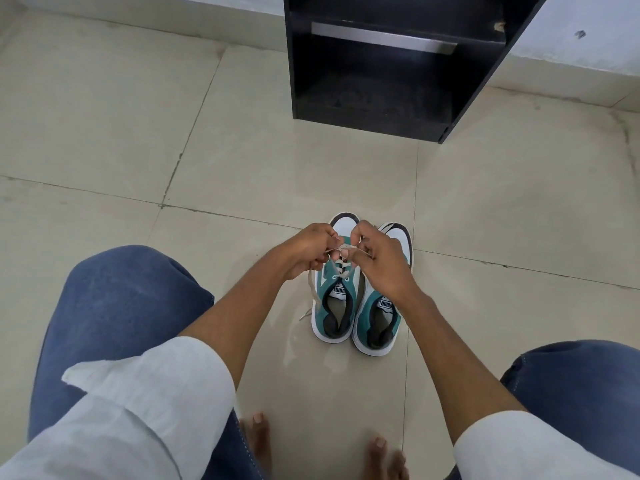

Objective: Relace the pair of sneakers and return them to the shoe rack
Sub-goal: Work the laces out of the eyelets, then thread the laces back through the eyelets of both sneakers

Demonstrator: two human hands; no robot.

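Two teal and white sneakers stand side by side on the floor, toes pointing away from me. Over the left sneaker (pixel 334 306), my left hand (pixel 308 249) and my right hand (pixel 381 261) each pinch a strand of its beige lace (pixel 313 285) above the eyelets. One loose lace end trails onto the floor at the shoe's left side. The right sneaker (pixel 379 323) sits partly under my right wrist, so its laces are hidden. The black shoe rack (pixel 391 64) stands beyond the shoes.
The floor is pale beige tile (pixel 138 133). My knees in blue jeans (pixel 114 306) flank the shoes, and my bare toes (pixel 381 455) show at the bottom. A white wall base runs behind the rack, whose lower shelf holds nothing.
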